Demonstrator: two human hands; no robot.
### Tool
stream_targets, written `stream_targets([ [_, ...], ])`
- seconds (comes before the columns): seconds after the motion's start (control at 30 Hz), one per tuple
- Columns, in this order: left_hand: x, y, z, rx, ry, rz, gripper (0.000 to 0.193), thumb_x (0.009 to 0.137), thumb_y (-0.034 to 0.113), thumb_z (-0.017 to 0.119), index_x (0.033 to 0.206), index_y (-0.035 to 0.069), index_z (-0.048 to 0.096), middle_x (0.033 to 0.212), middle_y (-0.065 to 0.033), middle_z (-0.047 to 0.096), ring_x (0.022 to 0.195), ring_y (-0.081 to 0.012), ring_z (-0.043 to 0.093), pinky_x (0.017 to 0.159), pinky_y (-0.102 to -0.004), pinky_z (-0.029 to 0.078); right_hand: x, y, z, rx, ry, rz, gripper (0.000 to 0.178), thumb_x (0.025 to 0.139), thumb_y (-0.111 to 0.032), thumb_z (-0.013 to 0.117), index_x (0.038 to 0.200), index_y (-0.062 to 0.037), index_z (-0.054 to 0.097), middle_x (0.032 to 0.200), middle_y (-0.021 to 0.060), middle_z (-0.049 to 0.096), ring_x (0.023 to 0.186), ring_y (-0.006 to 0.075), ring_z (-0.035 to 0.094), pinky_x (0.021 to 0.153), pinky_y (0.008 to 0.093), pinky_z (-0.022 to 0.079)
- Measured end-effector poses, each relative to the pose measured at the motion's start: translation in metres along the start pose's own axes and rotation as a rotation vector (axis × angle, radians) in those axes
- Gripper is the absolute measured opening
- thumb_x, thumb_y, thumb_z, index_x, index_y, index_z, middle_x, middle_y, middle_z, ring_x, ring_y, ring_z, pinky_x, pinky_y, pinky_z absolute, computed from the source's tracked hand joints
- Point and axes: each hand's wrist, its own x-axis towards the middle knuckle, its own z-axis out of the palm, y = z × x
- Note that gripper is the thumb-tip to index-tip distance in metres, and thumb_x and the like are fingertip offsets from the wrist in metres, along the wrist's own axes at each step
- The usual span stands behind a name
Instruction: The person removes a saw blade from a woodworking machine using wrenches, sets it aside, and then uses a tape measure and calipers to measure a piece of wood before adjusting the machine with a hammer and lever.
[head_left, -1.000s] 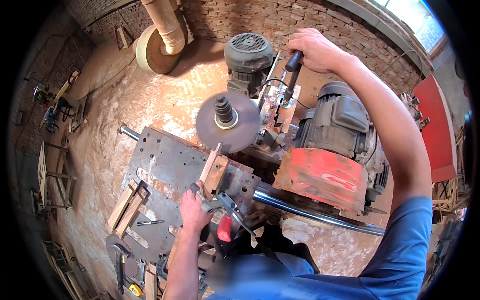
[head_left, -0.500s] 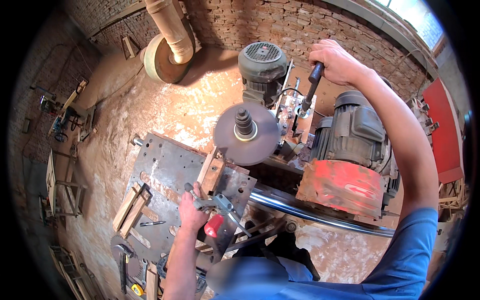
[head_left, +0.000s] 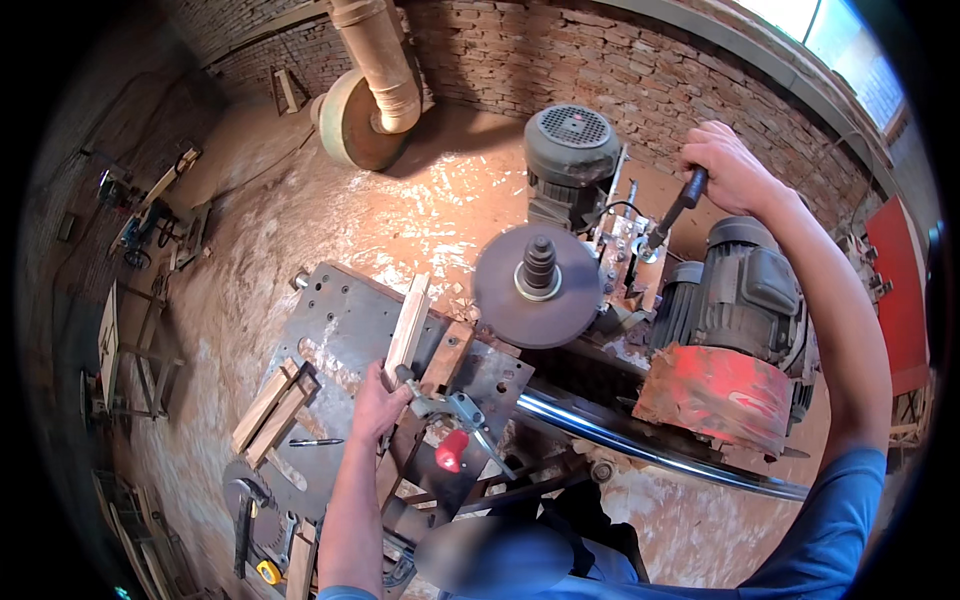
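the left hand is closed around the near end of a pale wooden piece, which points away from it over the metal counter; the gripped end is hidden in the fist, and whether it is one strip or two lying together is hard to tell. the right hand, farther out and to the right, is wrapped on the top of a dark lever; its knuckles face the camera, so the fingertips are out of sight. just right of the left hand stands a toggle clamp with a red grip; whether its dark knob touches the fingers cannot be made out. a brown wooden block sits beyond the clamp. between the two hands is a dark round disc, apart from the pale piece, its underside unseen. left of the left hand lie two wooden strips and a pen. nearer the body, the left forearm covers part of the counter. below the right hand, a large motor is partly covered by the red housing.
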Motion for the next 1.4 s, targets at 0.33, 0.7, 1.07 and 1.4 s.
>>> stream_targets([
  [0.33, -0.046, 0.032, -0.036, -0.418, -0.007, -0.040, 0.046, 0.086, 0.016, 0.069, 0.126, -0.001, 0.055, 0.104, -0.0067, 0.064, 0.089, -0.0138, 0.060, 0.077, -0.0284, 0.051, -0.004, 0.000, -0.004, -0.011, 0.009, -0.037, 0.009, 0.069, -0.003, 0.063, 0.074, -0.0088, 0.059, 0.080, 0.0087, 0.054, 0.087, 0.0311, 0.051, 0.080, 0.0404, 0.040],
  [0.7, -0.095, 0.040, -0.034, -0.349, -0.035, -0.119, 0.040, 0.089, 0.022, 0.064, 0.122, 0.000, 0.058, 0.091, -0.0062, 0.065, 0.081, -0.0139, 0.060, 0.073, -0.0294, 0.050, -0.010, -0.003, -0.003, -0.047, 0.025, -0.046, 0.009, 0.069, -0.002, 0.063, 0.076, -0.0078, 0.059, 0.082, 0.0090, 0.055, 0.089, 0.0307, 0.052, 0.083, 0.0397, 0.041],
  [1.07, -0.117, 0.033, -0.011, 0.249, 0.044, -0.135, 0.045, 0.091, 0.036, 0.057, 0.123, 0.004, 0.057, 0.101, -0.0256, 0.068, 0.097, -0.0434, 0.064, 0.086, -0.0488, 0.050, -0.017, -0.009, -0.006, -0.248, 0.180, -0.074, 0.012, 0.074, -0.002, 0.062, 0.085, -0.0060, 0.062, 0.089, 0.0094, 0.058, 0.099, 0.0299, 0.055, 0.091, 0.0396, 0.042],
  [1.4, -0.118, 0.043, -0.003, 0.279, 0.144, -0.145, 0.041, 0.088, 0.035, 0.060, 0.116, 0.004, 0.059, 0.093, -0.0264, 0.067, 0.090, -0.0442, 0.065, 0.079, -0.0506, 0.050, -0.001, -0.001, -0.065, 0.604, -0.432, 0.731, 0.023, 0.085, -0.017, 0.065, 0.102, -0.0030, 0.062, 0.086, 0.0100, 0.065, 0.080, 0.0258, 0.064, 0.067, 0.0471, 0.058],
])
